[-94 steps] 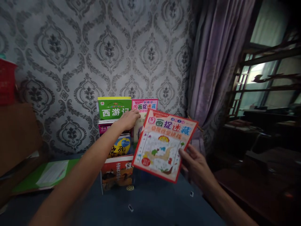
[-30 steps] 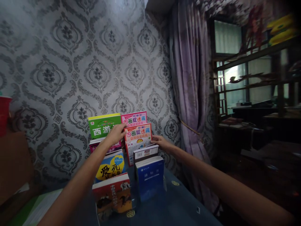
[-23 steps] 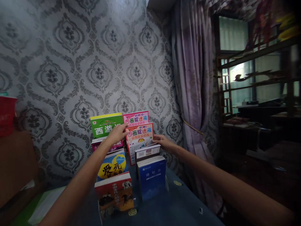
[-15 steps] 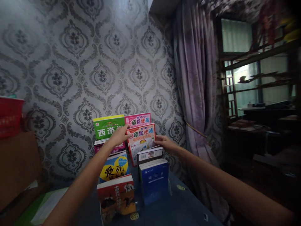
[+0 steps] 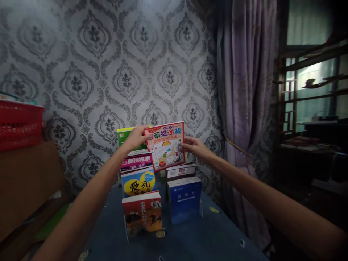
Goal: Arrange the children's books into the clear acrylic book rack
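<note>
Between my two hands a red-bordered picture book is held up, slightly tilted, its cover facing me. My left hand grips its upper left edge, in front of a green book. The right side edge is pinched by my right hand. Below the left hand stand a purple book, a blue and yellow book and a red-brown book, one in front of another. Under the picture book, a dark book with a white top panel stands behind a blue book.
The books stand on a table with a dark blue cloth, against a patterned wall. At left, a red basket sits on a cardboard box. A purple curtain hangs to the right.
The picture book has risen out of the right row and tilted, with both hands on it. The pink book seen behind it is now hidden. My view has shifted left.
</note>
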`<state>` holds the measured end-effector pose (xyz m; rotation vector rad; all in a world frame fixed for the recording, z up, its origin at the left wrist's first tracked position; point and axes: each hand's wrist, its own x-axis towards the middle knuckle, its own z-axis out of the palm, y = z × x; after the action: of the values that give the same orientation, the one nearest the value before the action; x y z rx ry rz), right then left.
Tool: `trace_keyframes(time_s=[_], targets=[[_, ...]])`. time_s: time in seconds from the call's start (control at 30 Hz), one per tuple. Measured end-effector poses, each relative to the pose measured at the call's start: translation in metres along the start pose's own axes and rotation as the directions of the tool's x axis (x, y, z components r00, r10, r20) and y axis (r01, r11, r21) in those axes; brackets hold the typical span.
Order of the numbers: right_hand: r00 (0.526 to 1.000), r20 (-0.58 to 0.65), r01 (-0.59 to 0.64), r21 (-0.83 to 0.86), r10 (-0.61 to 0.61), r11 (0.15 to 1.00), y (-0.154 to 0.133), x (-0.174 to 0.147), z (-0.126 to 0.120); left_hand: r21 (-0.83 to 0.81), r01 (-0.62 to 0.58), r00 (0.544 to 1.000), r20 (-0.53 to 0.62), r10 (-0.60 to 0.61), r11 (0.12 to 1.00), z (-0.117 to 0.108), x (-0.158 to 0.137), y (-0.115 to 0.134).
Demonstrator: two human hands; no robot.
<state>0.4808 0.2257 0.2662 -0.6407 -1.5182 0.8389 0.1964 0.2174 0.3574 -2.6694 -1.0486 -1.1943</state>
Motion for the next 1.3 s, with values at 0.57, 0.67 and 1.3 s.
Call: trace_keyframes(time_s=[0.57, 0.67, 1.3], targets=[[0.967, -0.225, 0.075, -0.18, -0.115, 0.981, 0.004, -0.021, -0.001, 0.371, 0.005, 0.928, 0.345, -0.143, 0.929, 0.0, -0.061, -0.044], [0.954, -0.279, 0.062, -0.178, -0.111, 0.982, 0.014, -0.021, -0.001, 0.336, 0.013, 0.922, 0.36, -0.142, 0.942, -0.001, -0.062, -0.04], [0.998, -0.054, -0.042, -0.006, 0.041, 0.999, 0.031, 0.008, 0.039, 0.171, 0.119, 0.913, 0.368, -0.175, 0.978, 0.0, -0.057, -0.039]])
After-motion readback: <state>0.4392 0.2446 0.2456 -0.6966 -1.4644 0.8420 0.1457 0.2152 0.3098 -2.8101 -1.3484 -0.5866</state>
